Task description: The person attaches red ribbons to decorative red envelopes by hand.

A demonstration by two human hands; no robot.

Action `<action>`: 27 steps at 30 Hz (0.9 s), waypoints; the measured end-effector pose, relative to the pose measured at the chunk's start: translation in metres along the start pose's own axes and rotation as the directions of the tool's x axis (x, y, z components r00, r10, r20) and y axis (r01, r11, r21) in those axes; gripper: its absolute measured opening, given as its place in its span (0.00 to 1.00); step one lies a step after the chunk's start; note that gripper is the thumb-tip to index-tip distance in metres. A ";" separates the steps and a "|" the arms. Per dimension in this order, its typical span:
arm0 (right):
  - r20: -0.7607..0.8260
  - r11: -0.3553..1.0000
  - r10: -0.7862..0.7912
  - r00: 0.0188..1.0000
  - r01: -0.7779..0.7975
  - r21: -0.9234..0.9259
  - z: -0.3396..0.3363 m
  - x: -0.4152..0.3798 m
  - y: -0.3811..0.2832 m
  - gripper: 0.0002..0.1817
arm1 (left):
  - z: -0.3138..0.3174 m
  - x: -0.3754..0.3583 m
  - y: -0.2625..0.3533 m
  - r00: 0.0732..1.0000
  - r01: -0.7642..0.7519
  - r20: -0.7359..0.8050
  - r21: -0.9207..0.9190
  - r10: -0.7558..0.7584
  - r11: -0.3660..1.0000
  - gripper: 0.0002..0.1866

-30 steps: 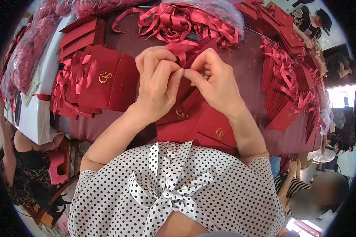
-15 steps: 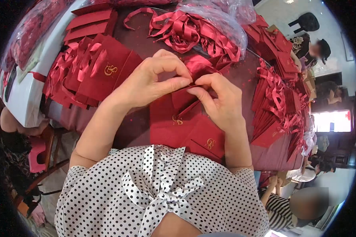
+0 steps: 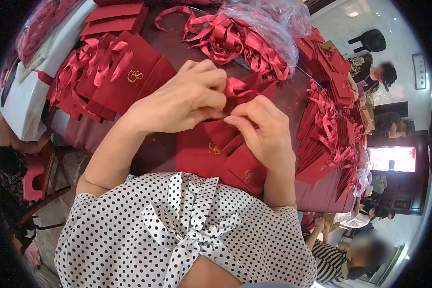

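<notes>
The left hand (image 3: 185, 103) is curled almost shut, its fingers pinching a shiny dark red satin ribbon (image 3: 239, 87) at the top of a flat dark red paper bag with a gold letter mark (image 3: 207, 144). The right hand (image 3: 259, 129) is curled too, with its thumb and first finger pressed on the bag's top edge, probably to keep the paper from sliding while the ribbon is worked. The bag lies on the table with the dark red cloth (image 3: 285, 98), just in front of the person's spotted blouse, close so both hands can reach it. Under it sit more bags of the same kind.

On the left is a pile of red bags with ribbons already on them (image 3: 108, 72). Beyond the hands is a heap of loose red ribbons (image 3: 230, 38) (partly under clear plastic), near enough to grab. More stacked bags (image 3: 329, 129) fill the right side.
</notes>
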State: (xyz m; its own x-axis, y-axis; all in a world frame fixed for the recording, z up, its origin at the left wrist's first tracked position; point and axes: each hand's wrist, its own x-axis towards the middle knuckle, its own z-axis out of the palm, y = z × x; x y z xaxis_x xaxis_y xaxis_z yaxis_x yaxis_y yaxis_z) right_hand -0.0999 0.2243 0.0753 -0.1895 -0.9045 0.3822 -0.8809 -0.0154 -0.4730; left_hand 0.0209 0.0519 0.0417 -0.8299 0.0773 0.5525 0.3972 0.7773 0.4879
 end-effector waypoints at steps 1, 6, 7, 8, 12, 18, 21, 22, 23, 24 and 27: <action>-0.015 1.000 -0.004 1.000 0.003 -0.018 -0.004 -0.002 0.002 0.06 | -0.006 0.000 -0.001 0.996 0.013 -0.088 0.014 -0.012 1.000 0.07; -0.070 0.999 0.027 0.997 -0.025 0.027 -0.020 -0.006 0.001 0.07 | -0.021 -0.002 -0.011 0.981 0.052 -0.172 -0.206 -0.088 0.977 0.08; -0.066 1.000 -0.018 0.998 0.019 0.020 -0.020 -0.005 0.001 0.08 | -0.014 -0.001 -0.007 0.987 0.045 -0.135 -0.282 -0.086 0.958 0.07; -0.066 1.000 -0.018 0.998 0.019 0.021 -0.018 -0.004 0.001 0.08 | -0.010 0.002 -0.003 0.993 0.005 -0.110 -0.280 -0.038 0.960 0.06; -0.079 0.999 -0.042 0.996 0.042 0.006 -0.017 -0.004 0.001 0.08 | 0.002 0.002 -0.006 0.996 0.039 -0.066 -0.347 -0.066 0.937 0.08; -0.074 0.999 -0.037 0.997 0.039 0.014 -0.018 -0.004 0.001 0.07 | -0.008 -0.001 -0.006 0.975 0.046 -0.155 -0.558 -0.158 0.829 0.06; -0.070 0.999 -0.042 0.997 0.042 -0.002 -0.016 -0.004 0.002 0.07 | -0.001 0.001 -0.003 0.990 -0.077 -0.140 -0.672 -0.025 0.737 0.06; -0.066 0.999 -0.042 0.997 0.042 -0.007 -0.016 -0.004 0.003 0.07 | 0.002 0.001 -0.002 0.996 -0.046 -0.090 -0.683 -0.022 0.729 0.06; -0.068 0.999 -0.043 0.997 0.043 -0.007 -0.015 -0.005 0.003 0.07 | 0.005 0.001 -0.001 0.999 -0.014 -0.040 -0.693 -0.019 0.721 0.06; -0.055 0.999 -0.037 0.998 0.036 -0.025 -0.015 -0.006 0.003 0.07 | 0.009 0.003 0.000 0.997 -0.014 -0.071 -0.631 -0.040 0.776 0.05; -0.037 0.996 -0.064 0.997 0.062 -0.057 -0.011 -0.005 0.003 0.08 | 0.019 0.004 0.001 0.970 -0.011 -0.214 -0.502 -0.113 0.865 0.05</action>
State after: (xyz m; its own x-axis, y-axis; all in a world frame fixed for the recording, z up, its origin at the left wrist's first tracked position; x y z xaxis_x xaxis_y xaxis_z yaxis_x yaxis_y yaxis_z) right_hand -0.1061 0.2332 0.0808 -0.1486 -0.8853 0.4407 -0.9142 -0.0470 -0.4025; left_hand 0.0103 0.0650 0.0312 -0.7660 -0.1464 0.6260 0.5489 0.3579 0.7554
